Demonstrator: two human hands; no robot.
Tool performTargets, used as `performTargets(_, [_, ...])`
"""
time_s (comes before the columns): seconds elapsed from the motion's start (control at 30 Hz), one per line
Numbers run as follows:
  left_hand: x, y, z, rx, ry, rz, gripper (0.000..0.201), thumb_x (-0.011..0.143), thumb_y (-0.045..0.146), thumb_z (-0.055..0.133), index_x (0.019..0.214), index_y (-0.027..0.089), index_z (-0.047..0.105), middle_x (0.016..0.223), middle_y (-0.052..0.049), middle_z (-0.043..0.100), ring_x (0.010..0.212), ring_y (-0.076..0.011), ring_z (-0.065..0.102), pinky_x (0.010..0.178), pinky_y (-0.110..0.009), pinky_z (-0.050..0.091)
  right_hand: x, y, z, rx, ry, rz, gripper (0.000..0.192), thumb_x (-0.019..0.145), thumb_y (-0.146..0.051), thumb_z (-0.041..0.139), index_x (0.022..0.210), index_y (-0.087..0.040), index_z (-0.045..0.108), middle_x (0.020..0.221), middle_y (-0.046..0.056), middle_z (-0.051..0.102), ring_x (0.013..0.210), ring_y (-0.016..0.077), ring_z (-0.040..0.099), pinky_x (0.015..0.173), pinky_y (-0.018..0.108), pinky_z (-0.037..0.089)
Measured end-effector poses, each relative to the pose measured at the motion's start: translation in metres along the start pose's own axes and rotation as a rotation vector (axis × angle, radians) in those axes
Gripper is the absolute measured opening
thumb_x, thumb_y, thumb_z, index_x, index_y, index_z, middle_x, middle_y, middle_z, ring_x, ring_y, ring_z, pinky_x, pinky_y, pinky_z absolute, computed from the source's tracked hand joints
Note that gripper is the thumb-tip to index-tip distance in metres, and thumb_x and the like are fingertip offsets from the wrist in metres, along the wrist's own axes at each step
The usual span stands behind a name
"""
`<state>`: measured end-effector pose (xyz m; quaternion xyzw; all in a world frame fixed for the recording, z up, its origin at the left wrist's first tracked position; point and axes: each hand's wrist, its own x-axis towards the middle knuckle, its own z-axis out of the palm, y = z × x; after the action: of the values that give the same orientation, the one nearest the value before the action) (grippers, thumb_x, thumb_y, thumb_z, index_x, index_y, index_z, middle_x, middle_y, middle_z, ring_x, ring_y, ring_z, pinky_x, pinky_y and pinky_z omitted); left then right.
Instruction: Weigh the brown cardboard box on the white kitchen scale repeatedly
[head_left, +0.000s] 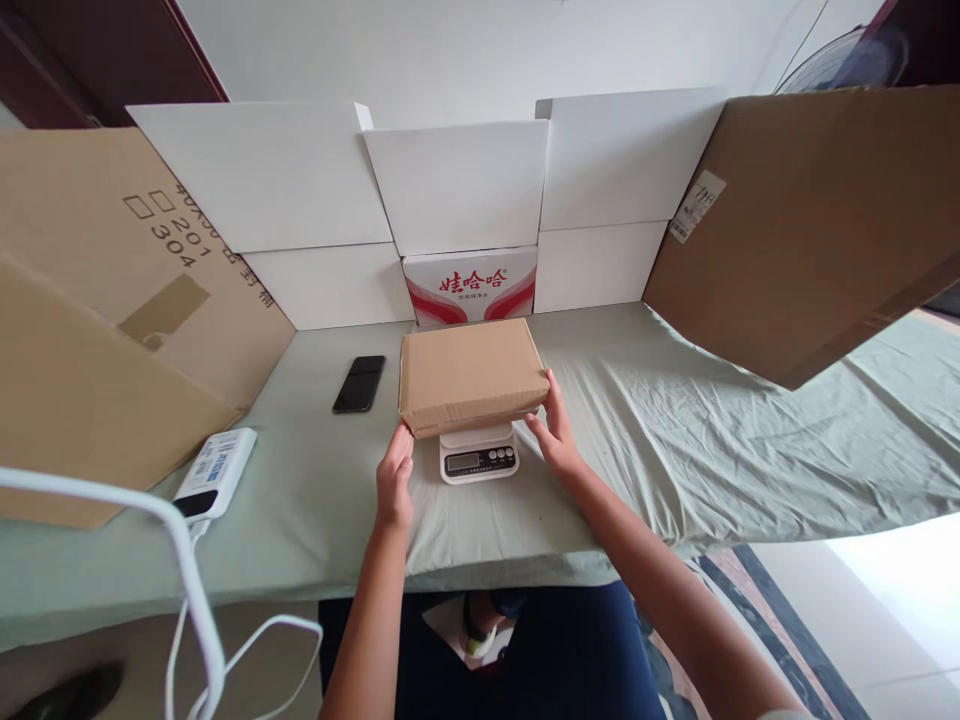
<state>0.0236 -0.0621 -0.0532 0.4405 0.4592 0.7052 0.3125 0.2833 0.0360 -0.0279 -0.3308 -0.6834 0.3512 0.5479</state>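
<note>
Cardboard box (pixel 471 375) sat on the scale (pixel 478 455), between both hands. Left hand (pixel 394 482) open, fingertips touching box's near-left corner; right hand (pixel 556 432) open, flat against its right edge.

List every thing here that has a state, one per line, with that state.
Brown box: closed, lying flat on the scale.
Scale: under the box; display unreadable.
Phone: screen dark, lying flat.
Left hand: fingers touching the box's near-left corner.
Right hand: open, against the box's right side.
</note>
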Motion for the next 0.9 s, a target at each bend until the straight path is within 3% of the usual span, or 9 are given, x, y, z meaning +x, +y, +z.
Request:
performTargets(0.3, [-0.005, 0.005, 0.001, 0.041, -0.010, -0.028, 0.069, 0.090, 0.053, 0.058, 0.150, 0.020, 0.051, 0.157, -0.013, 0.048, 0.150, -0.0318, 0.037, 0.124, -0.044, 0.030, -0.001, -0.004, 0.000, -0.010, 0.000, 0.016, 0.071, 0.096, -0.055, 0.056, 0.159, -0.040, 0.027, 0.164, 0.004, 0.033, 0.151, 0.0317, 0.034, 0.116, 0.050, 0.043])
performTargets(0.53, [-0.005, 0.003, 0.001, 0.040, 0.001, -0.048, 0.068, 0.090, 0.052, 0.059, 0.150, 0.020, 0.052, 0.158, -0.012, 0.047, 0.150, -0.0309, 0.036, 0.124, -0.044, 0.029, -0.001, -0.003, 0.002, -0.004, 0.007, 0.012, 0.068, 0.095, -0.055, 0.056, 0.156, -0.041, 0.031, 0.160, 0.005, 0.036, 0.147, 0.0315, 0.038, 0.114, 0.050, 0.044])
performTargets(0.6, [-0.004, 0.007, 0.003, 0.032, 0.040, -0.025, 0.072, 0.089, 0.053, 0.060, 0.153, 0.022, 0.048, 0.160, -0.012, 0.043, 0.151, -0.0305, 0.035, 0.124, -0.043, 0.029, 0.000, -0.003, -0.001, -0.014, 0.067, -0.010, 0.066, 0.094, -0.055, 0.055, 0.154, -0.040, 0.034, 0.159, 0.006, 0.035, 0.145, 0.0323, 0.041, 0.113, 0.051, 0.045])
performTargets(0.77, [-0.002, 0.020, 0.004, -0.018, 0.189, 0.103, 0.070, 0.091, 0.049, 0.055, 0.157, 0.026, 0.041, 0.164, -0.011, 0.037, 0.152, -0.0283, 0.033, 0.123, -0.044, 0.031, 0.010, -0.003, -0.019, -0.032, 0.420, -0.008, 0.062, 0.095, -0.049, 0.045, 0.154, -0.044, 0.027, 0.158, 0.005, 0.032, 0.141, 0.0325, 0.045, 0.110, 0.058, 0.045])
performTargets(0.9, [-0.001, 0.019, 0.003, -0.037, 0.176, 0.079, 0.066, 0.091, 0.048, 0.055, 0.153, 0.026, 0.047, 0.163, -0.012, 0.039, 0.151, -0.0285, 0.036, 0.122, -0.044, 0.032, 0.015, -0.001, -0.023, 0.017, 0.465, 0.072, 0.062, 0.095, -0.045, 0.042, 0.155, -0.043, 0.026, 0.153, 0.007, 0.040, 0.135, 0.0313, 0.052, 0.107, 0.057, 0.048])
